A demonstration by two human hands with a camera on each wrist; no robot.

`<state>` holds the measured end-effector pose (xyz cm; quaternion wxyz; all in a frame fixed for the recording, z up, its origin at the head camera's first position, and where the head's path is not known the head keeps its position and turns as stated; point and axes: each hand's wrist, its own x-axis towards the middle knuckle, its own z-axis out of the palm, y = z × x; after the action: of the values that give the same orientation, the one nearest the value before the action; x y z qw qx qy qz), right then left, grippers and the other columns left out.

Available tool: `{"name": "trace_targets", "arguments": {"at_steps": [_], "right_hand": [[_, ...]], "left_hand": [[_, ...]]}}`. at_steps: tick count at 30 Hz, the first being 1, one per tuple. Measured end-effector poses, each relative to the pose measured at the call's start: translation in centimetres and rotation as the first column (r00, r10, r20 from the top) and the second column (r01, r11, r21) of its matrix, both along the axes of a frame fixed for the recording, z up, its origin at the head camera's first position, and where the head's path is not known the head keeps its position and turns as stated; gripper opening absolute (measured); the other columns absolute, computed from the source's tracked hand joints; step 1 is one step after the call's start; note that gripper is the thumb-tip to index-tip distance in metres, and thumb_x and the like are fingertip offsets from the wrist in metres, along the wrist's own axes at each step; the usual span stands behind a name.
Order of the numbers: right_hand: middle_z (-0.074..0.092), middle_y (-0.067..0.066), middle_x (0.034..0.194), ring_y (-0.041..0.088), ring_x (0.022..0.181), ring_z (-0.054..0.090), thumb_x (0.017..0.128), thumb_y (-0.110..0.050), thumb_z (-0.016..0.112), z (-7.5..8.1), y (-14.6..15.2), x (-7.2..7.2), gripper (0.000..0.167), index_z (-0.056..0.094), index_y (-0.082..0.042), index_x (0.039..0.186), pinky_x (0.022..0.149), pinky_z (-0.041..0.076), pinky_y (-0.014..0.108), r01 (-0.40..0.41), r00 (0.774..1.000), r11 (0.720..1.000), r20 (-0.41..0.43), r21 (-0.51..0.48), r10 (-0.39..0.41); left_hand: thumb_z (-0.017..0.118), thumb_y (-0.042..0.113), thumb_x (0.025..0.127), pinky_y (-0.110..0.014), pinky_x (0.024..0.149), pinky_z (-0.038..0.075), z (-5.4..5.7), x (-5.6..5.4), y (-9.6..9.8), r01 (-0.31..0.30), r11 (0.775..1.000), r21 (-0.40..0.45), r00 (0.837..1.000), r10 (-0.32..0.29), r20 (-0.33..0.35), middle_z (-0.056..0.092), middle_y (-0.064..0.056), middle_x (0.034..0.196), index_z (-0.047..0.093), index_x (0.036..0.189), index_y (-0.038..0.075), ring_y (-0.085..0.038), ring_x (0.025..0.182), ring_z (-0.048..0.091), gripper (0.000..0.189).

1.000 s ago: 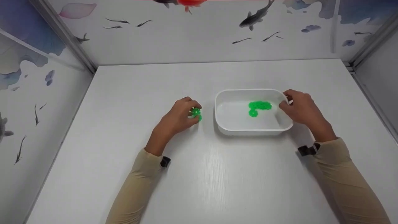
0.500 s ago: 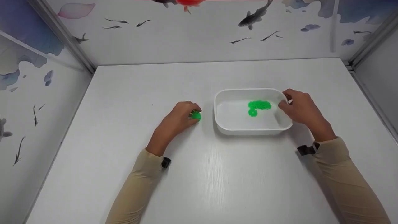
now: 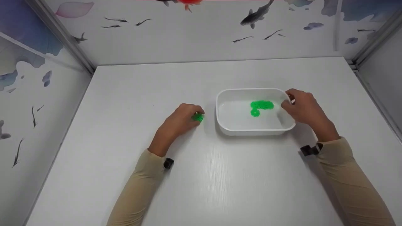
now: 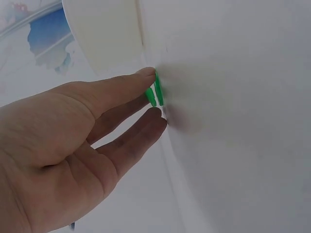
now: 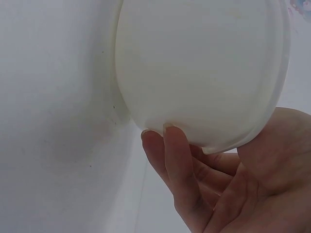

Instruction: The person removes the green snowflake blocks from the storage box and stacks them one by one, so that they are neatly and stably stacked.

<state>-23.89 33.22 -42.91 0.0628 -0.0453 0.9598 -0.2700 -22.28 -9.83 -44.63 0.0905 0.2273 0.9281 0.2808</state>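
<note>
My left hand (image 3: pixel 182 118) is low over the white table, pinching a green plastic snowflake disc (image 3: pixel 197 117) by its edge. In the left wrist view, two thin green discs (image 4: pixel 158 92) show edge-on between the thumb and fingers, one nearly flat on the table. Whether both are gripped I cannot tell. My right hand (image 3: pixel 303 107) holds the right end of a white rectangular tub (image 3: pixel 254 130), thumb at the rim and fingers against the outer wall (image 5: pixel 194 73). Inside the tub lies an overlapping row of green discs (image 3: pixel 262 104), with a single disc (image 3: pixel 255 112) touching it.
The white tabletop (image 3: pixel 201 175) ends at a back wall (image 3: pixel 194 37) printed with fish. Another printed panel (image 3: pixel 25 103) stands on the left, and a plain grey panel (image 3: pixel 381 62) on the right. A narrow strip of table separates the left hand from the tub.
My left hand has lowered slightly, and the disc in its fingers has tipped from facing the camera to lying flatter. The right hand and tub stay in place.
</note>
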Motion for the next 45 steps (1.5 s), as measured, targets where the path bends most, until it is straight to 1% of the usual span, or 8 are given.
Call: {"name": "trace_targets", "arguments": {"at_steps": [4, 8, 16, 24, 29, 36, 40, 45], "right_hand": [[0.066, 0.028, 0.133, 0.043, 0.115, 0.066, 0.107, -0.028, 0.052, -0.04, 0.03, -0.04, 0.047, 0.060, 0.001, 0.143, 0.082, 0.058, 0.048, 0.000, 1.000, 1.000, -0.003, 0.003, 0.000], [0.065, 0.027, 0.134, 0.043, 0.116, 0.065, 0.107, -0.028, 0.052, -0.05, 0.06, -0.05, 0.047, 0.059, 0.001, 0.144, 0.084, 0.058, 0.050, 0.002, 1.000, 1.000, -0.001, 0.006, -0.002], [0.063, 0.030, 0.138, 0.046, 0.118, 0.064, 0.109, -0.030, 0.050, -0.22, 0.36, -0.04, 0.052, 0.055, 0.002, 0.149, 0.085, 0.059, 0.051, 0.009, 1.000, 1.000, 0.029, 0.005, -0.009], [0.065, 0.028, 0.137, 0.044, 0.117, 0.066, 0.108, -0.029, 0.050, -0.03, 0.12, 0.09, 0.048, 0.059, 0.000, 0.145, 0.084, 0.059, 0.051, 0.007, 1.000, 1.000, 0.006, 0.005, -0.007], [0.064, 0.029, 0.138, 0.046, 0.119, 0.066, 0.109, -0.029, 0.050, 0.07, 0.11, 0.12, 0.048, 0.058, 0.002, 0.145, 0.088, 0.059, 0.056, -0.005, 1.000, 1.000, 0.006, 0.006, 0.005], [0.063, 0.029, 0.139, 0.046, 0.119, 0.065, 0.109, -0.030, 0.049, 0.07, 0.07, 0.12, 0.050, 0.056, 0.002, 0.147, 0.088, 0.059, 0.054, 0.001, 1.000, 1.000, 0.030, 0.002, -0.001], [0.064, 0.029, 0.138, 0.045, 0.119, 0.065, 0.109, -0.029, 0.050, 0.08, -0.02, 0.15, 0.050, 0.056, 0.002, 0.147, 0.086, 0.059, 0.053, -0.002, 1.000, 1.000, 0.028, -0.005, 0.002], [0.065, 0.029, 0.136, 0.044, 0.117, 0.066, 0.108, -0.028, 0.049, 0.15, -0.21, 0.17, 0.049, 0.058, 0.002, 0.145, 0.085, 0.059, 0.052, -0.006, 1.000, 1.000, 0.022, -0.004, 0.006]], "left_hand": [[0.078, 0.004, 0.098, -0.041, 0.114, 0.055, 0.10, 0.06, 0.02, -0.010, 1.000, -0.014, 1.000, 0.010, 0.008, 0.075, -0.010, 0.138, 0.073, 0.137, 0.007, -0.028, 0.133, 0.066, 0.040], [0.077, 0.005, 0.099, -0.041, 0.115, 0.054, 0.22, 0.13, 0.09, -0.016, 1.000, -0.020, 1.000, 0.016, 0.021, 0.072, -0.009, 0.142, 0.070, 0.142, 0.008, -0.028, 0.134, 0.065, 0.043], [0.076, 0.004, 0.099, -0.040, 0.111, 0.056, 0.27, 0.01, 0.30, 0.005, 1.000, 0.001, 1.000, -0.005, 0.023, 0.074, -0.012, 0.138, 0.072, 0.136, 0.005, -0.027, 0.128, 0.069, 0.037], [0.075, 0.002, 0.100, -0.040, 0.110, 0.057, 0.28, -0.19, 0.35, 0.018, 1.000, 0.003, 1.000, -0.018, 0.009, 0.076, -0.012, 0.135, 0.074, 0.134, 0.004, -0.027, 0.125, 0.071, 0.034], [0.076, 0.001, 0.099, -0.040, 0.110, 0.058, 0.31, -0.27, 0.39, 0.018, 1.000, 0.001, 1.000, -0.018, 0.001, 0.077, -0.013, 0.134, 0.074, 0.132, 0.004, -0.027, 0.125, 0.071, 0.034], [0.078, 0.003, 0.099, -0.040, 0.111, 0.057, 0.16, -0.15, 0.45, 0.007, 1.000, 0.002, 1.000, -0.007, 0.011, 0.076, -0.011, 0.136, 0.075, 0.133, 0.005, -0.026, 0.128, 0.070, 0.034], [0.078, 0.007, 0.100, -0.041, 0.114, 0.055, 0.20, -0.13, 0.52, 0.006, 1.000, -0.010, 1.000, -0.006, -0.012, 0.075, -0.011, 0.138, 0.074, 0.133, 0.006, -0.026, 0.133, 0.068, 0.034], [0.074, 0.012, 0.103, -0.040, 0.118, 0.052, 0.61, 0.01, 0.55, -0.004, 1.000, -0.005, 0.997, 0.004, -0.074, 0.073, -0.010, 0.139, 0.073, 0.134, 0.006, -0.026, 0.139, 0.065, 0.032]]}}
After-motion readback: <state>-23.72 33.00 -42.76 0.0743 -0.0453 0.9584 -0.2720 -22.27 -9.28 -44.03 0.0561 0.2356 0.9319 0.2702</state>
